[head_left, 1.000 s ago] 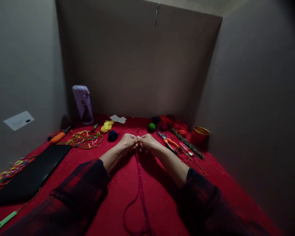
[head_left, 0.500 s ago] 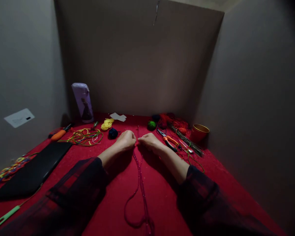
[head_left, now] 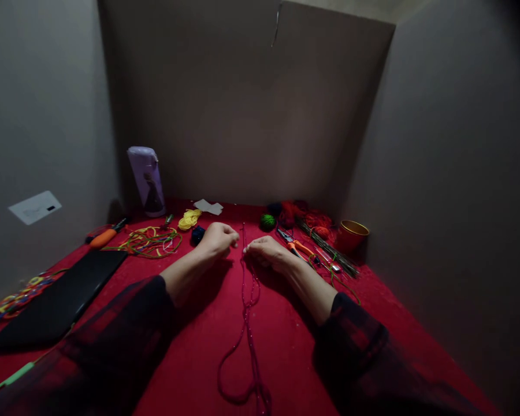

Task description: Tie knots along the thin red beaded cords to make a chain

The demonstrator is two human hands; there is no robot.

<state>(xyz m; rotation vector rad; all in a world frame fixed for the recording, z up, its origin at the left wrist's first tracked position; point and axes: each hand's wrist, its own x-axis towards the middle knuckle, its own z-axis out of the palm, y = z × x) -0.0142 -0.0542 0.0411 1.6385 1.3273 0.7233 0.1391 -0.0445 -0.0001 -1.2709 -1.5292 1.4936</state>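
A dark pink cord (head_left: 248, 323) with small shiny flecks runs down the red cloth (head_left: 286, 341) from between my hands and ends in a loop near the bottom of the view. My right hand (head_left: 266, 252) rests on the cloth with its fingers pinched on the cord's upper part. My left hand (head_left: 216, 237) is lifted a little to the left of the cord, its fingers curled and pinched; what they hold is too small to make out. A thin upright strand (head_left: 243, 232) stands between the two hands.
Left: a purple cylinder (head_left: 146, 180), yellow yarn (head_left: 189, 219), a dark blue ball (head_left: 196, 234), tangled coloured cords (head_left: 149, 241), an orange-handled tool (head_left: 106, 234), a black flat board (head_left: 56, 303). Right: a green ball (head_left: 267, 222), orange pliers (head_left: 297, 247), thin rods (head_left: 327, 249), red yarn (head_left: 307, 216), a red cup (head_left: 351, 236).
My hands, first pressed together on the cord, have come apart. The left hand has lifted and drawn to the left. The cord now lies slacker on the cloth below my right hand.
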